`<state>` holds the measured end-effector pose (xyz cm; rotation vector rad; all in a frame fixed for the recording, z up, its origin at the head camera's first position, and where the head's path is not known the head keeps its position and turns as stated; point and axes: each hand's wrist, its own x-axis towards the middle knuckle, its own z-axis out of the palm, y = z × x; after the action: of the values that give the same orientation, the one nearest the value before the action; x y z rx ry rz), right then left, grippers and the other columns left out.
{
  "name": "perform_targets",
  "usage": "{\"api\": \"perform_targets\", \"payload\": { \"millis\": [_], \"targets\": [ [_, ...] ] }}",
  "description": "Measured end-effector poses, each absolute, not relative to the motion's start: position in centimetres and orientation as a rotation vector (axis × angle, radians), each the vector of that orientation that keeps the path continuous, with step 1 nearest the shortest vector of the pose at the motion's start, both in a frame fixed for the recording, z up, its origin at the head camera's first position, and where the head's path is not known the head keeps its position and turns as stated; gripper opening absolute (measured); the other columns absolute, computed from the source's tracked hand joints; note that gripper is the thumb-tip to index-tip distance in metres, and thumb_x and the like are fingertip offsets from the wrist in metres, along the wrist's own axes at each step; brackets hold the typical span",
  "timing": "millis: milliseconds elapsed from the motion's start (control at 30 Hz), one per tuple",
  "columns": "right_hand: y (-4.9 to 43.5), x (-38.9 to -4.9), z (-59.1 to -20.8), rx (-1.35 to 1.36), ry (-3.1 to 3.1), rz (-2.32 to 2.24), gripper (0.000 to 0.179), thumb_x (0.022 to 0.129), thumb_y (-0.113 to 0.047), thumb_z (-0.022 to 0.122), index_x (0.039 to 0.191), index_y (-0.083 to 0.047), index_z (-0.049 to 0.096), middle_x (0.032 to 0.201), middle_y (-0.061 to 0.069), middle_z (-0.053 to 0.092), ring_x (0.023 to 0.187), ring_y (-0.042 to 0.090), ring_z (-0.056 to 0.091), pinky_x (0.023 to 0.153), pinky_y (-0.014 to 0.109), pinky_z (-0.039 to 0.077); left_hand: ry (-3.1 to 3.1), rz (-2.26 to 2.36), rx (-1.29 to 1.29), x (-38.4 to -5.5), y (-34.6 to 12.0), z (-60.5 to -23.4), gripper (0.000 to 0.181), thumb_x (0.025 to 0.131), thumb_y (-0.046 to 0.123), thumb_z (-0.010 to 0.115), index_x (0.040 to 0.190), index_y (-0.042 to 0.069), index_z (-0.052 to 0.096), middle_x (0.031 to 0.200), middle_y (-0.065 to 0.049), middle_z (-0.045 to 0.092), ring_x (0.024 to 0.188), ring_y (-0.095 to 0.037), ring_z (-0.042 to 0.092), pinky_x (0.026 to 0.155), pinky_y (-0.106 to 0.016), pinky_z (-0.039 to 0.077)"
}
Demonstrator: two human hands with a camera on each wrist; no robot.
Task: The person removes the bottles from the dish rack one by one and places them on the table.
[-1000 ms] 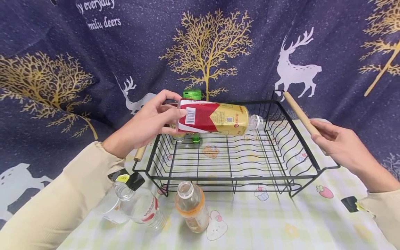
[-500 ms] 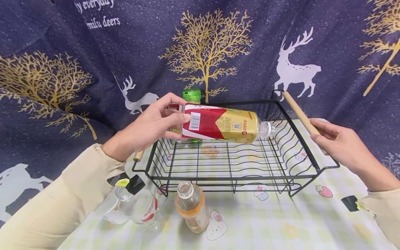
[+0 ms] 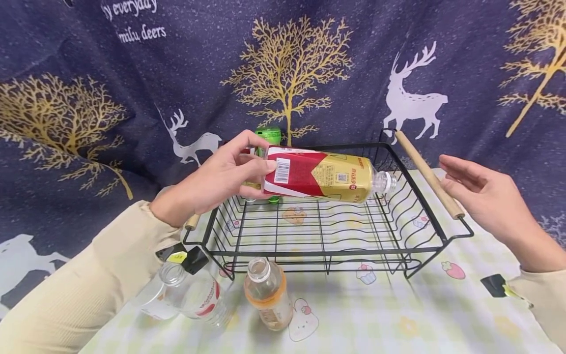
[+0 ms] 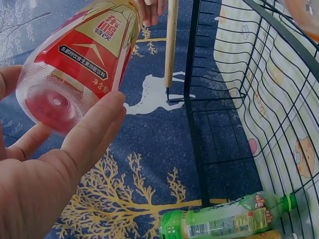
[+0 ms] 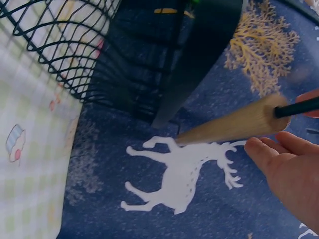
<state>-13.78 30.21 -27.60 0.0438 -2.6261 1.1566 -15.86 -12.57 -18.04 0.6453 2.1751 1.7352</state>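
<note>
Red and gold cover the label of a plastic bottle (image 3: 318, 174), which lies near horizontal in the air above a black wire rack (image 3: 353, 253), towards the rack's far edge. The left hand (image 3: 216, 177) grasps this bottle at its base end, fingers and thumb closed around it; the clear neck points to the rack's right edge. The right hand (image 3: 491, 201) is released, its fingers loosely extended just beside the wooden handle (image 3: 426, 172) at the rack's right edge; whether a fingertip contacts the wood cannot be determined.

At the rack's far left corner a green bottle (image 4: 214, 221) is tilted, base raised at the far edge, green cap lower, inside the wires. A yellow item (image 4: 266, 235) beside it is mostly hidden. A second wooden handle (image 3: 192, 222), partly covered by the left forearm, is fitted at the rack's left edge.

The rack stands on a tabletop (image 3: 367, 319) with a checked covering. Before the rack's front edge, left of its middle, is an orange-banded bottle (image 3: 268, 295). Near the front left corner is a clear bottle (image 3: 194, 295) with a red-marked label.
</note>
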Motion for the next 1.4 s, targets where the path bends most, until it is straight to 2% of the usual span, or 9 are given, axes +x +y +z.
{"api": "perform_targets", "payload": {
  "millis": [167,267,500,533,567,733,800,1133,1400],
  "targets": [
    [29.5,-13.0,-27.0,0.132,-2.520,1.311,0.052,0.100,-0.031,0.062,0.149,-0.016,0.049,0.139,-0.013,0.058,0.113,-0.016,0.052,0.082,0.000,0.041,2.169,1.741,0.647,-15.8,-12.3,-18.0,0.033,0.099,0.009,0.054,0.128,0.006,0.039,0.129,-0.026,0.048,0.096,-0.034,0.064,0.081,-0.046,0.059],
    [28.8,-12.7,-26.6,0.228,-2.453,1.417,0.049,0.101,-0.020,0.062,0.147,-0.012,0.050,0.133,-0.017,0.061,0.112,-0.012,0.057,0.086,0.003,0.044,2.170,1.745,0.646,-15.8,-12.3,-18.1,0.033,0.099,0.008,0.053,0.129,0.006,0.038,0.130,-0.025,0.048,0.095,-0.033,0.063,0.081,-0.046,0.060],
    [27.7,-12.2,-26.3,0.454,-2.214,1.896,0.045,0.097,0.004,0.060,0.142,-0.005,0.054,0.131,-0.005,0.065,0.114,0.004,0.064,0.090,0.013,0.049,2.162,1.749,0.632,-15.7,-12.3,-18.3,0.030,0.101,0.008,0.052,0.127,0.007,0.038,0.131,-0.025,0.047,0.098,-0.034,0.063,0.082,-0.046,0.059],
    [27.6,-12.2,-26.3,0.483,-2.184,1.952,0.046,0.097,0.007,0.058,0.142,-0.006,0.055,0.131,-0.003,0.066,0.115,0.005,0.063,0.088,0.011,0.050,2.164,1.748,0.631,-15.7,-12.3,-18.4,0.030,0.101,0.008,0.052,0.127,0.008,0.038,0.131,-0.025,0.047,0.099,-0.034,0.063,0.082,-0.046,0.059],
    [27.5,-12.2,-26.3,0.505,-2.170,1.989,0.047,0.097,0.008,0.057,0.142,-0.007,0.055,0.132,-0.003,0.065,0.116,0.005,0.063,0.077,0.007,0.050,2.164,1.747,0.630,-15.7,-12.2,-18.4,0.030,0.101,0.009,0.052,0.128,0.008,0.038,0.131,-0.025,0.047,0.099,-0.033,0.062,0.082,-0.046,0.059],
    [27.1,-12.2,-26.7,0.674,-2.038,2.187,0.054,0.096,0.019,0.048,0.143,-0.006,0.053,0.134,0.003,0.064,0.120,0.012,0.062,0.084,0.012,0.052,2.165,1.753,0.605,-15.5,-11.9,-18.4,0.032,0.101,0.010,0.052,0.130,0.009,0.037,0.130,-0.024,0.048,0.096,-0.030,0.061,0.082,-0.046,0.060],
    [26.8,-12.2,-26.8,0.722,-1.999,2.232,0.055,0.095,0.022,0.046,0.143,-0.004,0.053,0.134,0.005,0.063,0.120,0.014,0.062,0.096,0.021,0.049,2.168,1.752,0.598,-15.5,-11.8,-18.4,0.033,0.101,0.010,0.052,0.130,0.009,0.036,0.128,-0.024,0.049,0.094,-0.029,0.061,0.082,-0.045,0.060],
    [25.9,-12.3,-27.4,0.778,-1.829,2.427,0.055,0.093,0.024,0.047,0.139,-0.004,0.058,0.127,0.009,0.065,0.115,0.020,0.065,0.096,0.025,0.051,2.175,1.757,0.611,-15.4,-11.5,-18.4,0.034,0.100,0.010,0.052,0.131,0.008,0.036,0.129,-0.025,0.050,0.096,-0.030,0.061,0.081,-0.047,0.060],
    [24.4,-12.7,-27.6,0.975,-1.575,2.516,0.050,0.091,0.026,0.049,0.137,0.009,0.052,0.132,0.021,0.061,0.120,0.027,0.062,0.101,0.035,0.048,2.158,1.750,0.647,-15.4,-11.4,-18.4,0.037,0.100,0.012,0.052,0.133,0.009,0.036,0.131,-0.025,0.049,0.100,-0.034,0.062,0.083,-0.048,0.059]
  ]
}}
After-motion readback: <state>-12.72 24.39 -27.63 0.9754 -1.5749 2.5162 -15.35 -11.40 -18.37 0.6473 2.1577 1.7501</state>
